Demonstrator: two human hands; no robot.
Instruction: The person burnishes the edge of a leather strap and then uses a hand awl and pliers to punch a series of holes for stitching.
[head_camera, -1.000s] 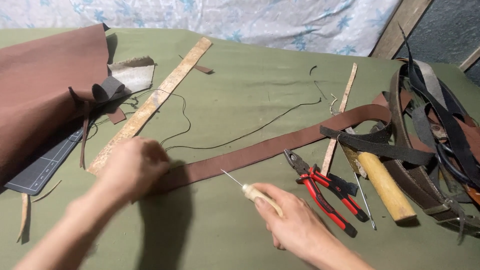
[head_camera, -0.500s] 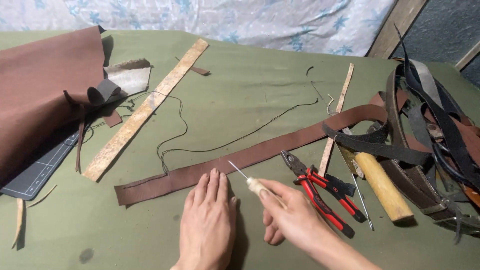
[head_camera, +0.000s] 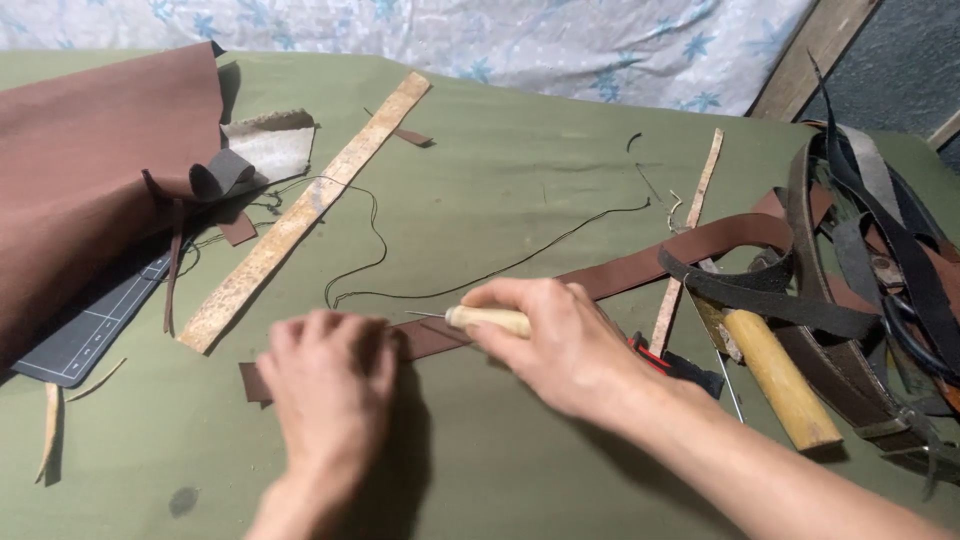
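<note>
A long brown leather strap (head_camera: 640, 265) lies across the green table (head_camera: 520, 170). My left hand (head_camera: 330, 385) rests flat on the strap's near left end, fingers together, pressing it down. My right hand (head_camera: 565, 340) grips an awl with a pale wooden handle (head_camera: 490, 320). Its thin metal tip points left and sits just above the strap, close to my left fingers. A thin black thread (head_camera: 480, 270) curls on the table behind the strap.
A large brown leather hide (head_camera: 80, 180) and a dark cutting mat (head_camera: 95, 325) lie at the left. A pale wooden ruler (head_camera: 300, 215) runs diagonally. At the right are a hammer with a wooden handle (head_camera: 775, 375), red-handled pliers (head_camera: 670, 360) and several dark straps (head_camera: 870, 240).
My left hand slid left along the strap and then back onto its near end. My right hand moved left with the awl, bringing the tip over the strap.
</note>
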